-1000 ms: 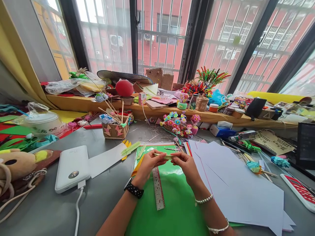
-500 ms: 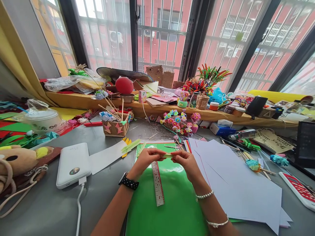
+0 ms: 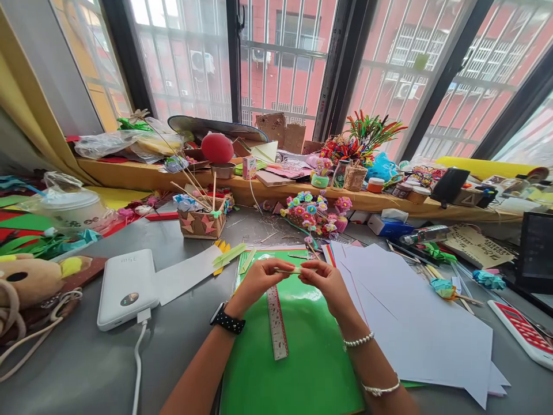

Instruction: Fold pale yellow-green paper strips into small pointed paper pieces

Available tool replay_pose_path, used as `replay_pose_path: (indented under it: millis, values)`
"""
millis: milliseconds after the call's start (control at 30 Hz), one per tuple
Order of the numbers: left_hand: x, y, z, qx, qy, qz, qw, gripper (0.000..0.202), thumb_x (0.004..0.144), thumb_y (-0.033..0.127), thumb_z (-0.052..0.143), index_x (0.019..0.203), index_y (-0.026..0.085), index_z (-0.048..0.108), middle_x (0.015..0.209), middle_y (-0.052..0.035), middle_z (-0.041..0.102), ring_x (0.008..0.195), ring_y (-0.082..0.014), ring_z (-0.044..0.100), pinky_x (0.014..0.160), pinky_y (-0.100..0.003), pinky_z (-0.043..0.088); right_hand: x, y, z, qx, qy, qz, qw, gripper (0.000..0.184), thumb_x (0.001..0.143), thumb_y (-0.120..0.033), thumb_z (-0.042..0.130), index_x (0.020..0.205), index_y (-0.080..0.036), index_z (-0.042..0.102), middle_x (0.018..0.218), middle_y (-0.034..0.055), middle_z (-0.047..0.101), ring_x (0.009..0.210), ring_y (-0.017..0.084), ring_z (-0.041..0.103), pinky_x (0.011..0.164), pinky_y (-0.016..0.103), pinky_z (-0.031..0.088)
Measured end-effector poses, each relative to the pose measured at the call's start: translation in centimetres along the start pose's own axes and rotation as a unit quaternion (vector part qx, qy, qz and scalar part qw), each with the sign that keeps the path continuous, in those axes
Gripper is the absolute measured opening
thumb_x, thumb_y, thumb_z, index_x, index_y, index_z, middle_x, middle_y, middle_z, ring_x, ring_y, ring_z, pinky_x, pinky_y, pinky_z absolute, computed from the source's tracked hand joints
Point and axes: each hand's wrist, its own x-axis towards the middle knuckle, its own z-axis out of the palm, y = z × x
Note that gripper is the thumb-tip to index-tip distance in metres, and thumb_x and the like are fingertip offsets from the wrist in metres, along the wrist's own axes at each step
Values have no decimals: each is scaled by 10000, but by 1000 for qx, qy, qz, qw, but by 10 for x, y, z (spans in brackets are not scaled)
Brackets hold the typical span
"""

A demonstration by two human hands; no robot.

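Both of my hands meet over a glossy green folder (image 3: pixel 311 363). My left hand (image 3: pixel 260 281) pinches one end of a small strip of pale green paper (image 3: pixel 297 270), and my right hand (image 3: pixel 326 283) pinches its other end. Most of the strip is hidden by my fingertips. A clear ruler with a red edge (image 3: pixel 277 325) lies on the folder below my hands. Beyond them on the folder are scissors (image 3: pixel 307 255), partly hidden, and another pale green paper piece (image 3: pixel 247 260). Folded green paper pieces (image 3: pixel 230 255) lie to the left, over yellow ones.
A white power bank (image 3: pixel 128 288) with a cable is at left, by a white paper strip (image 3: pixel 185 276). Stacked white sheets (image 3: pixel 415 311) cover the right side. Behind stand a box with sticks (image 3: pixel 202 222) and craft flowers (image 3: pixel 311 210). A calculator (image 3: pixel 525 328) lies far right.
My fingertips have moved closer together along the pale green strip, and less of it shows between them. The view has shifted slightly; the objects on the table stay in place.
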Motion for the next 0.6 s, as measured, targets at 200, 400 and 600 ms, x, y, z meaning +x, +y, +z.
replay_pose_path:
  millis: [200, 400, 600]
  values:
    - [1, -6, 1, 21, 40, -42, 998, 259, 597, 314, 633, 806, 160, 642, 791, -53, 648, 713, -179, 593, 626, -253, 469, 0, 1, 1, -42, -5, -39, 998, 257, 560, -302, 675, 755, -145, 614, 668, 19, 631, 601, 146, 596, 627, 297, 476]
    - [2, -6, 4, -28, 74, -77, 994, 206, 577, 292, 649, 711, 136, 646, 654, -47, 644, 632, -177, 606, 594, -254, 480, 0, 2, 1, -67, 12, -58, 996, 255, 581, -304, 660, 772, -146, 600, 648, 24, 629, 620, 154, 588, 612, 282, 456]
    - [1, -9, 3, 63, 16, -42, 997, 216, 623, 320, 594, 748, 154, 653, 717, -50, 647, 645, -164, 586, 581, -231, 448, -1, 2, 0, -98, 14, -77, 992, 255, 595, -312, 643, 786, -155, 582, 615, 21, 625, 602, 158, 580, 579, 277, 441]
